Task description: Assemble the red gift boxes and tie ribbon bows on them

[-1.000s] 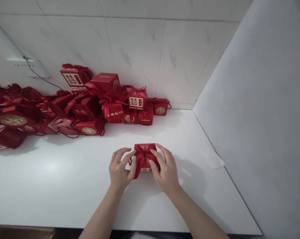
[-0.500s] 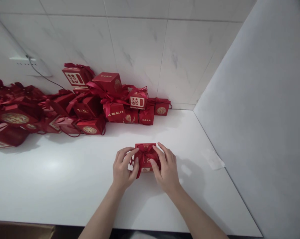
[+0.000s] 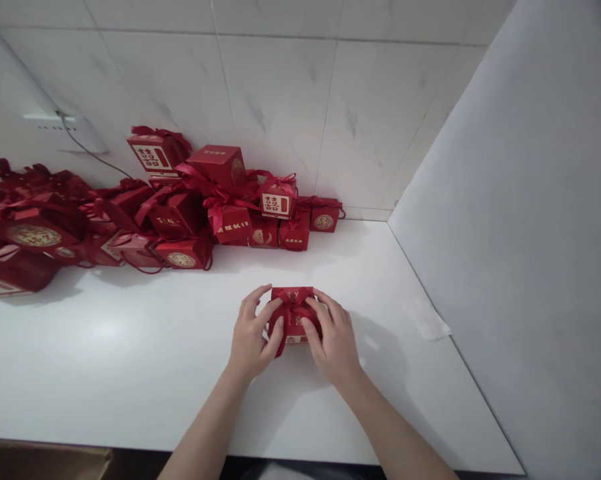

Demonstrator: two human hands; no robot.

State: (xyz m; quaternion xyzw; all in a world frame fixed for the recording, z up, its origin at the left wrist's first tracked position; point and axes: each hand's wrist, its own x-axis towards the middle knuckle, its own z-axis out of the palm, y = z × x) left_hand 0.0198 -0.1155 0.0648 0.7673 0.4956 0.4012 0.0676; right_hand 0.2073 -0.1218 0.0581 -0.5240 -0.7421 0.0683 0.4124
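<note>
A small red gift box (image 3: 293, 297) with gold print and a red ribbon stands on the white table (image 3: 130, 360), just in front of me. My left hand (image 3: 253, 337) grips its left side, thumb and fingers pinching the ribbon (image 3: 286, 319). On the box's right side sits my right hand (image 3: 333, 337), its fingers curled over the ribbon on top. Both hands hide the lower front of the box.
A heap of similar red ribboned boxes (image 3: 215, 200) lies along the tiled back wall, spreading off to the left. A grey panel (image 3: 520, 233) closes the right side. A scrap of white paper (image 3: 428, 319) lies by that panel. A cardboard edge (image 3: 40, 460) shows at lower left.
My left hand has slid right and closed in on the box, so both hands now press nearer together on the ribbon. The box has stayed in place.
</note>
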